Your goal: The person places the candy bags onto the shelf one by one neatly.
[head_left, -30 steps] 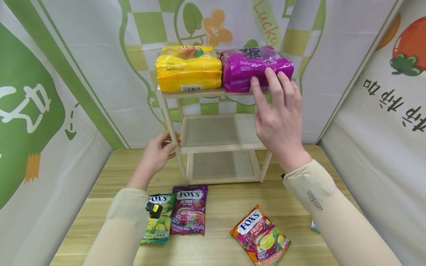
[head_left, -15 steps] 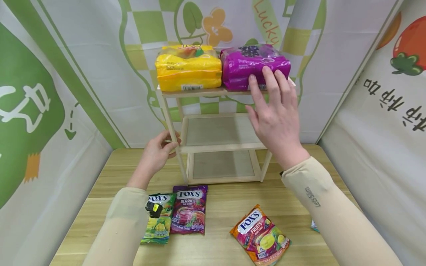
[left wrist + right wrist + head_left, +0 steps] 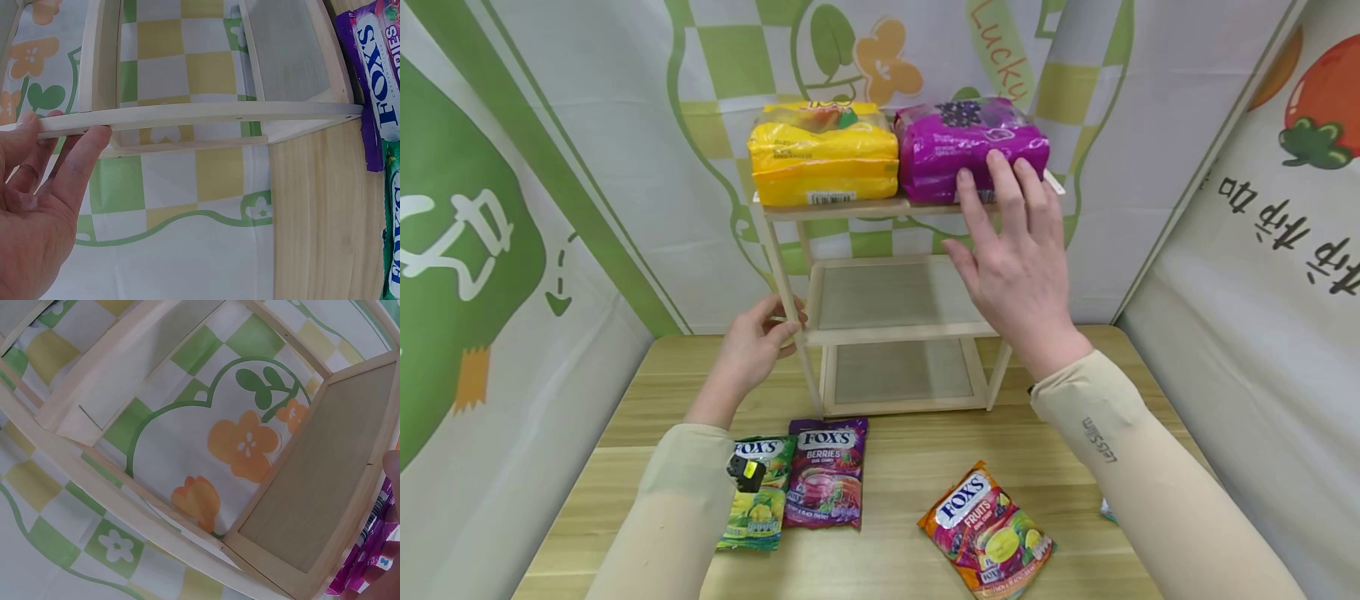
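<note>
A three-tier wooden shelf rack (image 3: 898, 336) stands on the table. On its top tier sit a yellow plastic-wrapped pack (image 3: 823, 162) and a purple plastic-wrapped pack (image 3: 955, 154), side by side. My left hand (image 3: 751, 346) holds the rack's left front post at mid height; in the left wrist view, thumb and fingers lie on both sides of the post (image 3: 187, 115). My right hand (image 3: 1018, 271) rests its extended fingertips on the front face of the purple pack, thumb apart from it. The right wrist view shows only part of the purple pack (image 3: 365, 544) at the edge.
On the table (image 3: 895, 500) before the rack lie a green candy bag (image 3: 758, 508), a purple Fox's Berries bag (image 3: 826, 475) and an orange Fox's Fruits bag (image 3: 988, 533). Another small packet (image 3: 1108, 510) shows beside the right sleeve. Printed curtains enclose the back and sides.
The purple pack has shifted slightly left and back under my right fingers, baring the top tier's right end. My right hand has moved a little left with it; the left hand stays put.
</note>
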Tool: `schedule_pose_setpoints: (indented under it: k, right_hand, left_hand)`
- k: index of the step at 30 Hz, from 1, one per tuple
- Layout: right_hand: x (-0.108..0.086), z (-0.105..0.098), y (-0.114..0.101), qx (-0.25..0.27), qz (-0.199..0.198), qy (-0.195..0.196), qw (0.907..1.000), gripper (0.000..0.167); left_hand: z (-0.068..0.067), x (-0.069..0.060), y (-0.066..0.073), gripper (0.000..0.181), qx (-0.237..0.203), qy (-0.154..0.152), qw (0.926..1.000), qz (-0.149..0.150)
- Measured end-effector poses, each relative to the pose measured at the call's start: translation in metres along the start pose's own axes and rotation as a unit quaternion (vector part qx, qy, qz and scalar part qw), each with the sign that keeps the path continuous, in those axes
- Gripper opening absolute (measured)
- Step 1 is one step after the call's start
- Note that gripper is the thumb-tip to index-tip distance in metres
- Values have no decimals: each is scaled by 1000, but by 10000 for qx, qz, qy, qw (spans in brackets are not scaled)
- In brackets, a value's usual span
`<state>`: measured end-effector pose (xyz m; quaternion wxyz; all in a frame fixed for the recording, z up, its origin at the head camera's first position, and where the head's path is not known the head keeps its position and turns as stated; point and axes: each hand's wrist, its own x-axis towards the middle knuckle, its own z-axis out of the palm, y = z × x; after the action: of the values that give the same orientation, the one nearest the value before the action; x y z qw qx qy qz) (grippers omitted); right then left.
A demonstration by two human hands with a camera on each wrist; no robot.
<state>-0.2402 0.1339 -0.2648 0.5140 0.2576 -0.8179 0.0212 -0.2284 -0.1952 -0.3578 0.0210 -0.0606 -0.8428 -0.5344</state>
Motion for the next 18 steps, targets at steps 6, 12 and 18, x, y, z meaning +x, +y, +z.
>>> schedule_pose_setpoints:
  k: [6,12,18]
  right_hand:
    - [-1,1,0,-7,38,-59,10000,59]
    - [-1,0,0,-11,43,-76,10000,59]
    - [-1,0,0,-7,50,-97,9999,60]
  left_hand:
    - [0,0,1,28,-51,-4,10000,-35]
    - [0,-1,2,28,-90,-21,9999,-56]
    - [-1,-1,2,29,-109,-30,9999,-60]
